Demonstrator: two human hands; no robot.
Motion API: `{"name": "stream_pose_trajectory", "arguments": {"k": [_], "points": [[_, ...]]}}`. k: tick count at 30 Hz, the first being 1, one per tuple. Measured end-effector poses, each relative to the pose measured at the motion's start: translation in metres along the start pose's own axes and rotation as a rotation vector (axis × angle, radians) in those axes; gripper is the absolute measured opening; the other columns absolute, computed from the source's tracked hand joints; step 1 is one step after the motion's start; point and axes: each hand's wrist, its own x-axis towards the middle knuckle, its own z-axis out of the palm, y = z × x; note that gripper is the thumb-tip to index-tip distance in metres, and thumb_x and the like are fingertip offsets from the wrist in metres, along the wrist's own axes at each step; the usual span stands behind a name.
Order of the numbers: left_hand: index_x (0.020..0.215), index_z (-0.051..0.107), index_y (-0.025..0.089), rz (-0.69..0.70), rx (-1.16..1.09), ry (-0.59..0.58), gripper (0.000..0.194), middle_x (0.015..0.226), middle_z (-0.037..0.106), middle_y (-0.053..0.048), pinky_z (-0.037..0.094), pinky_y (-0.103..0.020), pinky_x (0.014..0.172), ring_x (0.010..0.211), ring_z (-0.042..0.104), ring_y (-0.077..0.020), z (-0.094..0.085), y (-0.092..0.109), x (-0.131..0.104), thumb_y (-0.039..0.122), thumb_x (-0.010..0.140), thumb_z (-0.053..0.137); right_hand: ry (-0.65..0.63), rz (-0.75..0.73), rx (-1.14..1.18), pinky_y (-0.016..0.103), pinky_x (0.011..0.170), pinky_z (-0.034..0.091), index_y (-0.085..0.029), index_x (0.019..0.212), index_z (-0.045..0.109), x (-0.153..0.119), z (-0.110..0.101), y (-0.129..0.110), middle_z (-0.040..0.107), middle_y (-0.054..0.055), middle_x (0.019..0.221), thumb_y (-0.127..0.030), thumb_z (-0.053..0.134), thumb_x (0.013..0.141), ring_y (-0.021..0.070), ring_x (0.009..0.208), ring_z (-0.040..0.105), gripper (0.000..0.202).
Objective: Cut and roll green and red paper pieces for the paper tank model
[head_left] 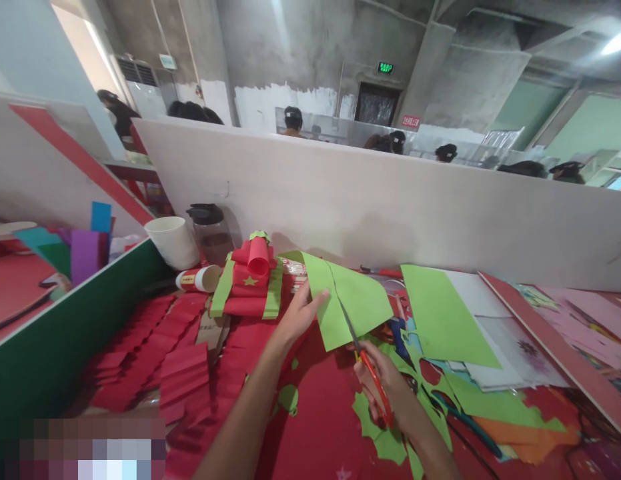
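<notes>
My left hand (301,313) grips a light green sheet of paper (363,293) at its left side, thumb on top. The sheet is raised above the red tabletop and slightly bent. In my right hand (394,381) is a pair of scissors (376,385) with red-orange handles, the blades at the lower edge of the sheet and pointing up into it. A thin dark curved line runs from the blades to the sheet's upper edge; whether it is cut or drawn I cannot tell. Green paper scraps (380,427) lie below my right hand.
A red and green paper tank model (253,280) stands left of the sheet, with a paper cup (200,279) beside it. Folded red paper strips (185,380) cover the left. Another green sheet (447,317) lies right. A white partition (340,200) rises behind; people sit beyond.
</notes>
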Motion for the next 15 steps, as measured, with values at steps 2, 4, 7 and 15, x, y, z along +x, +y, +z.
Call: {"name": "stream_pose_trajectory", "arguments": {"k": [2,4,7,15], "points": [[0.130,0.053,0.020,-0.002,-0.010,0.005,0.052,0.130,0.062,-0.011,0.041,-0.043,0.105,0.128,0.051,-0.0297,-0.001,-0.003,0.001,0.035,0.082,0.066,-0.008,-0.018,-0.005,0.016,0.034,0.036,-0.025,0.134,0.041,0.000,0.000,-0.001,0.043,-0.010,0.055,-0.063,0.059,0.083,0.0049,0.034,0.037,0.066],[0.131,0.053,0.020,0.005,-0.009,0.011,0.053,0.128,0.064,-0.010,0.041,-0.043,0.105,0.129,0.050,-0.0289,-0.003,-0.004,0.000,0.033,0.082,0.067,-0.030,-0.031,0.001,0.016,0.033,0.034,-0.024,0.131,0.044,-0.001,0.002,-0.004,0.043,-0.010,0.055,-0.065,0.057,0.083,0.0044,0.032,0.034,0.064],[0.126,0.057,0.020,0.003,-0.009,-0.008,0.048,0.125,0.065,-0.011,0.041,-0.044,0.106,0.128,0.051,-0.0294,-0.005,-0.002,-0.002,0.034,0.081,0.067,-0.054,-0.038,0.008,0.015,0.032,0.033,-0.024,0.128,0.045,-0.003,0.003,-0.010,0.044,-0.009,0.057,-0.068,0.055,0.083,0.0033,0.031,0.033,0.064],[0.126,0.058,0.017,-0.040,-0.006,-0.100,0.052,0.125,0.065,-0.013,0.044,-0.046,0.101,0.117,0.059,-0.0309,-0.009,0.011,-0.006,0.037,0.079,0.070,-0.128,-0.081,-0.021,0.016,0.034,0.037,-0.023,0.129,0.042,-0.001,0.000,-0.004,0.045,-0.008,0.064,-0.078,0.056,0.073,0.0036,0.036,0.037,0.079]]}}
